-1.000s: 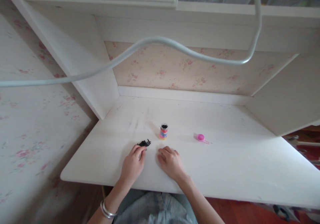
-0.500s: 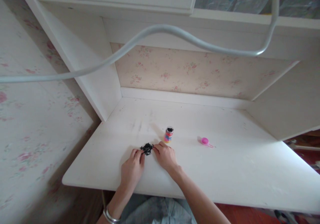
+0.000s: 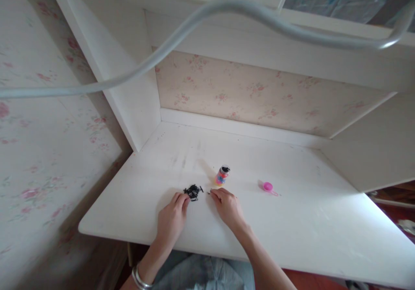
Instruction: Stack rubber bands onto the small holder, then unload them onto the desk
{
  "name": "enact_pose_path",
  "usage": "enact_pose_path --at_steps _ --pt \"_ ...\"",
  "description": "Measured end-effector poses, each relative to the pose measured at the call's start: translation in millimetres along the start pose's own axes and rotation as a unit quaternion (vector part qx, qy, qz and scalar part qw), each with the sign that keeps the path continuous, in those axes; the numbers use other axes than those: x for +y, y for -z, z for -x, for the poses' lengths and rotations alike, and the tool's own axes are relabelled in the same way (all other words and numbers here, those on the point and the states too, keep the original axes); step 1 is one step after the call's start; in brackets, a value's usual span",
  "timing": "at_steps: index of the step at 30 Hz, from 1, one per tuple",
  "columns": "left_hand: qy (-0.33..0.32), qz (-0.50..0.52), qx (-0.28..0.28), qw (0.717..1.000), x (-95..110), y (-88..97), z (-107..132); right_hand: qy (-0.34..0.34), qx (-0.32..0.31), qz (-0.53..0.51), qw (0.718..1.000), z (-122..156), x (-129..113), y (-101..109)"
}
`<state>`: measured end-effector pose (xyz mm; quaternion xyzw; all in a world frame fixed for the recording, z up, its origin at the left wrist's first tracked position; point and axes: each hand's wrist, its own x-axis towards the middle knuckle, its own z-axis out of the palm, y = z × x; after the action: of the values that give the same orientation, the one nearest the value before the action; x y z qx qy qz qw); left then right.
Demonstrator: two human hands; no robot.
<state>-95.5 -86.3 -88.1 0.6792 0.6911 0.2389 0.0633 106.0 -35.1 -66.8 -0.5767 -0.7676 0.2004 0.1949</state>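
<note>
A small pile of black rubber bands (image 3: 193, 191) lies on the white desk. My left hand (image 3: 172, 214) rests at the pile's lower left edge, fingers closed together against the bands there. Just right of the pile, my right hand (image 3: 228, 205) pinches a tiny black piece, which looks like one rubber band (image 3: 208, 192), close to the desk top. Behind my right fingertips stands a little clear jar (image 3: 222, 175) with a colourful label, uncapped, with more black bands showing at its mouth.
A pink cap (image 3: 268, 187) with a loop lies on the desk (image 3: 308, 221) to the right. A pale, thick cable or tube (image 3: 240, 9) crosses the upper view. White side panels and a shelf frame the desk, with flowered wallpaper (image 3: 223, 95) behind.
My right hand has drawn away from the pile to the right with a small black band in its fingers. My left hand stays at the pile. The view has shifted slightly.
</note>
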Motion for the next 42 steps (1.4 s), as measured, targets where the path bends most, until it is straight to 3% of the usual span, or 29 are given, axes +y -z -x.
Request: enact_pose_path --at_steps 8,14,20,24,27,36,42 --pt "-0.003 0.075 0.022 0.997 -9.3 -6.1 0.7 -0.035 0.012 -0.036 0.999 -2.6 6.4 -2.9" --pt "-0.018 0.124 0.05 0.991 -11.8 -6.4 -0.2 -0.01 0.037 -0.07 0.997 1.9 4.9 13.2" --pt "-0.008 0.115 0.064 0.991 -8.6 -4.0 -3.1 0.024 0.146 -0.165 0.975 -1.3 -5.3 49.1" --pt "-0.012 0.107 0.071 0.992 -8.0 -3.8 -3.0 0.002 0.232 -0.179 0.956 -13.8 -9.8 74.1" --pt "-0.007 0.101 0.065 0.993 -8.5 -4.8 -1.9 0.012 0.261 -0.166 0.951 -26.4 -9.6 83.0" --pt "-0.012 0.1 0.073 0.992 -8.8 -5.6 -1.7 0.034 0.224 -0.126 0.966 -42.1 0.4 69.0" --pt "0.007 0.11 0.069 0.992 -6.6 -2.6 -2.4 0.009 0.242 -0.154 0.958 -29.7 -0.4 82.1"
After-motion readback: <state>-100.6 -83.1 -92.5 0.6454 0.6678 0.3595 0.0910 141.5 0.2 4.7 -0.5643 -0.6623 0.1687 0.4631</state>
